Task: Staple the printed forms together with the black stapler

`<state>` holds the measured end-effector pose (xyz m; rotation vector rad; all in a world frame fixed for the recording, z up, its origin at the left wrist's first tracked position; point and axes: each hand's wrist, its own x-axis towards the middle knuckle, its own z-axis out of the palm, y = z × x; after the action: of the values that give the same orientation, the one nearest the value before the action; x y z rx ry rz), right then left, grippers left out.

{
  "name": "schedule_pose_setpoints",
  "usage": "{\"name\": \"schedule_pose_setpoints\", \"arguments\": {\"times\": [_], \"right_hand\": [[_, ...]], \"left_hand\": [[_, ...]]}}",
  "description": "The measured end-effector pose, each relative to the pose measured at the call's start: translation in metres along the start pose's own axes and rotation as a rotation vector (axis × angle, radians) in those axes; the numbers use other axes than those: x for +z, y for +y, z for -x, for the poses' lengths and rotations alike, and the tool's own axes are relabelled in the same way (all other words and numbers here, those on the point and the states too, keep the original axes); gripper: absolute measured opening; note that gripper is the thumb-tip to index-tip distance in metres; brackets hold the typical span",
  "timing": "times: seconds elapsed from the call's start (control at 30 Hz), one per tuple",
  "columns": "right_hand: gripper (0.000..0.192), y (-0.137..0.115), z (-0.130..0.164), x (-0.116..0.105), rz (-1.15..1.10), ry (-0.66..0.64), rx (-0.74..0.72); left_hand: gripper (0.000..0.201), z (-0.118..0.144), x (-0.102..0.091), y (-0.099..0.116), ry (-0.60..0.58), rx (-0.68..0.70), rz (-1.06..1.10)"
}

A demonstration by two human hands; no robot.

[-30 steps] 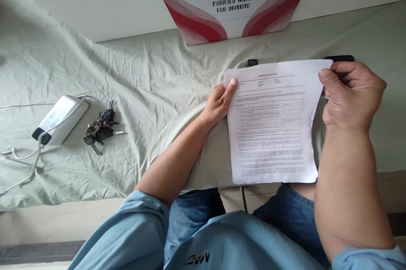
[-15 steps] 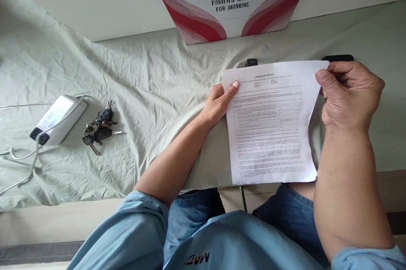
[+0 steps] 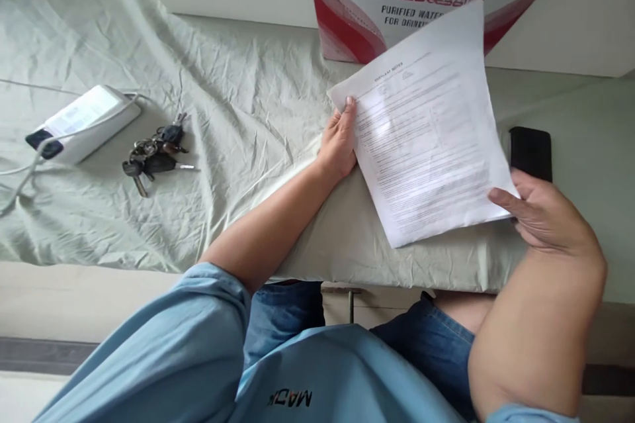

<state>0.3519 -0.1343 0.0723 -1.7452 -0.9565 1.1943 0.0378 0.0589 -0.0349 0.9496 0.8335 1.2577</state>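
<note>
Left hand (image 3: 338, 145) pinching printed sheet (image 3: 426, 132) at centre frame, right hand (image 3: 543, 218) gripping its lower corner, phone (image 3: 530, 153) right, keys (image 3: 153, 155) left.

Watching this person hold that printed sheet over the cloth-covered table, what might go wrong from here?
The printed sheet is held only at two edges, by the left hand and the right hand, so it could bend or crease. The black phone lies close beside the right hand and might get nudged. The rumpled cloth could snag or drag if an arm slides on it.
</note>
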Motion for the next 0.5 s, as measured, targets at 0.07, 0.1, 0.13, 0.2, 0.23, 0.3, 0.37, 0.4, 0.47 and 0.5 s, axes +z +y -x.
{"name": "schedule_pose_setpoints", "arguments": {"times": [0.07,0.1,0.13,0.2,0.23,0.3,0.37,0.4,0.47,0.5], "right_hand": [[0.067,0.000,0.000,0.003,-0.057,0.102,-0.054],[0.066,0.000,-0.002,0.009,-0.091,0.165,-0.082],[0.064,0.000,-0.005,0.016,-0.124,0.227,-0.111],[0.058,0.000,-0.013,0.029,-0.185,0.446,-0.210],[0.054,-0.001,-0.016,0.033,-0.213,0.550,-0.302],[0.049,-0.003,-0.021,0.034,-0.251,0.684,-0.522],[0.051,-0.005,-0.022,0.027,-0.263,0.728,-0.721],[0.054,-0.006,-0.022,0.022,-0.258,0.732,-0.782],[0.063,-0.007,-0.019,0.013,-0.239,0.736,-0.821],[0.067,-0.007,-0.016,0.011,-0.230,0.726,-0.805]], "left_hand": [[0.069,-0.008,-0.006,-0.008,0.014,0.004,0.101],[0.064,-0.010,-0.007,-0.010,-0.001,-0.007,0.140],[0.062,-0.011,-0.008,-0.009,-0.022,-0.022,0.164],[0.065,-0.008,-0.006,-0.002,-0.071,-0.044,0.167],[0.068,-0.006,-0.005,0.004,-0.089,-0.046,0.152],[0.067,-0.002,-0.005,0.018,-0.115,-0.029,0.122],[0.061,-0.001,-0.009,0.032,-0.137,-0.001,0.081],[0.059,-0.001,-0.011,0.038,-0.152,0.011,0.056],[0.061,-0.001,-0.015,0.044,-0.203,0.026,0.009],[0.063,0.000,-0.016,0.045,-0.245,0.024,-0.017]]}}
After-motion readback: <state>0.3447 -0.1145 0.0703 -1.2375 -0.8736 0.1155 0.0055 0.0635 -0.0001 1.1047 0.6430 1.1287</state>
